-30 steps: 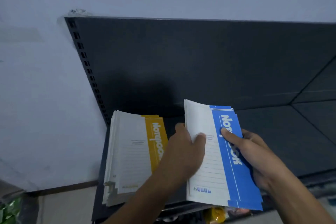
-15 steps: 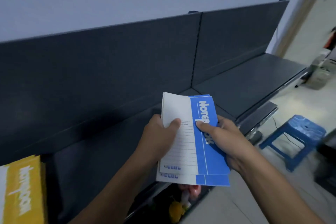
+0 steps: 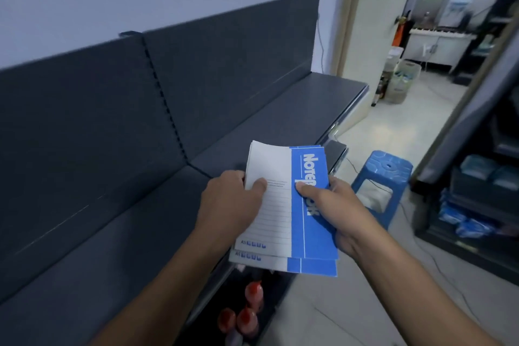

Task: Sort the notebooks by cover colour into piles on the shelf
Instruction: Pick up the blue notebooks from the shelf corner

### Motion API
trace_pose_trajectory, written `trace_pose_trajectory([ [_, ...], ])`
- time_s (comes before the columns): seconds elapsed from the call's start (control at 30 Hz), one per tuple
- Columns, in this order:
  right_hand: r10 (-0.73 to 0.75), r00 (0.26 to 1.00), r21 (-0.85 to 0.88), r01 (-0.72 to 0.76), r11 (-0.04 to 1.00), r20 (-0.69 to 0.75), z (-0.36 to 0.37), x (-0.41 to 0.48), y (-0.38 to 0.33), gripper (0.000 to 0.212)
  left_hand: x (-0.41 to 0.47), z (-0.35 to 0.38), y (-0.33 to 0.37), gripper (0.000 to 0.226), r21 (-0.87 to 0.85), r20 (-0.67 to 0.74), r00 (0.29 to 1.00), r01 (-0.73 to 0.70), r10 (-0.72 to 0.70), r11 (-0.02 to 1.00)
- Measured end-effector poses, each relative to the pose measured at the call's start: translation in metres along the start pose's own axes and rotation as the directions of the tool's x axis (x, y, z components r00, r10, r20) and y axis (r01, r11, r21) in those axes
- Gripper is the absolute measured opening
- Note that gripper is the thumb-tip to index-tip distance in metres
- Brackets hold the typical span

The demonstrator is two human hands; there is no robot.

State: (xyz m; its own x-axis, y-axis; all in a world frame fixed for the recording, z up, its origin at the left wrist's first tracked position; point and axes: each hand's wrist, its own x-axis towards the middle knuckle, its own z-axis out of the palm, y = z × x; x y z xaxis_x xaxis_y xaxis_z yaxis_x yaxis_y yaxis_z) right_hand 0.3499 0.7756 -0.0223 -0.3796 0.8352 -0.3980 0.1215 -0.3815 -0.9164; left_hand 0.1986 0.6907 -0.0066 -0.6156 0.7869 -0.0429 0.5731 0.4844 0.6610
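A small stack of blue-and-white notebooks is held in front of me, just off the front edge of the dark grey shelf. My left hand grips the stack's white left side, thumb on the top cover. On the blue right side my right hand grips it too, its thumb across the printed word. The lower notebook sticks out a little below the top one. The yellow pile is out of view.
The shelf runs on to the right to its end near a doorway. A blue plastic stool stands on the floor right of my hands. Red-capped bottles sit on a lower shelf below. A dark rack of goods stands at right.
My view has swung to the right along the shelf, so the yellow pile has left the frame. Both hands keep the same hold on the blue notebooks, carried rightwards.
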Motion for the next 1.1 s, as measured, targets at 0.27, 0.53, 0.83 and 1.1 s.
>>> trace_pose_trajectory([
  [0.27, 0.032, 0.992, 0.023, -0.029, 0.999, -0.118, -0.059, 0.083, -0.036, 0.01, 0.107, 0.056, 0.061, 0.035, 0.057, 0.105, 0.993, -0.055, 0.049, 0.997],
  [0.53, 0.099, 0.983, 0.029, -0.096, 0.995, -0.153, -0.1, 0.173, -0.064, 0.007, 0.188, 0.106, 0.102, 0.034, 0.093, 0.123, 0.991, -0.064, 0.052, 0.994],
  [0.83, 0.043, 0.998, -0.174, -0.034, 0.984, 0.049, -0.122, 0.297, -0.108, 0.015, 0.263, 0.149, 0.122, 0.034, 0.11, -0.06, 0.984, 0.172, -0.166, 0.979],
  [1.1, 0.029, 0.945, -0.466, 0.134, 0.874, 0.326, -0.037, 0.376, -0.11, 0.023, 0.275, 0.123, 0.071, 0.033, -0.045, -0.243, 0.845, 0.482, -0.477, 0.875],
])
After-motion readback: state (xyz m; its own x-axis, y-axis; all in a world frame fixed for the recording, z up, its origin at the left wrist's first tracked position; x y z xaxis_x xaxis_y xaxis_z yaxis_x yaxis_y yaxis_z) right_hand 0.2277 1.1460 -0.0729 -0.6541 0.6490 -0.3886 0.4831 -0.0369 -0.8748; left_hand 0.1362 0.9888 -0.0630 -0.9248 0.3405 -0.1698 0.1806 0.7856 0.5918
